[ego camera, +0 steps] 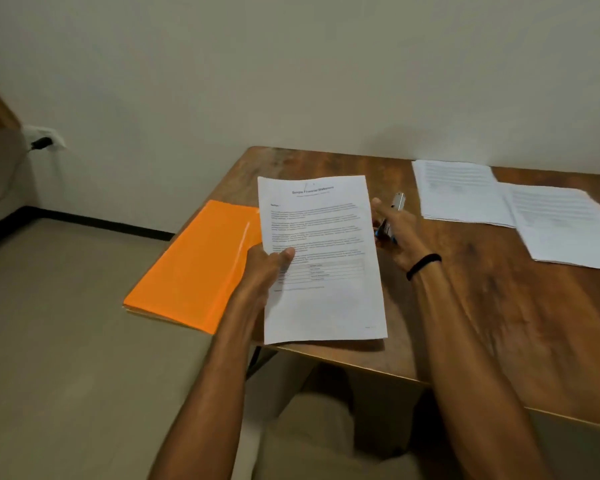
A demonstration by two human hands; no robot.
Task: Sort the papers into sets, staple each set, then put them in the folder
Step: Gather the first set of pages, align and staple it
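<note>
Head view, looking down at a wooden table [482, 323]. The left hand [267, 268] pinches a printed paper set [323, 258] by its left edge, thumb on top, with the set raised at the table's near edge. Just right of it, the right hand [399, 237] curls round a stapler [394, 211], though blur softens the grip. Whether this set is stapled cannot be told. An orange folder [194, 268] lies closed to the left, with nothing seen filed in it. Two more paper piles [461, 195] and [565, 226] lie well apart at the far right, so sorting looks done and filing remains.
</note>
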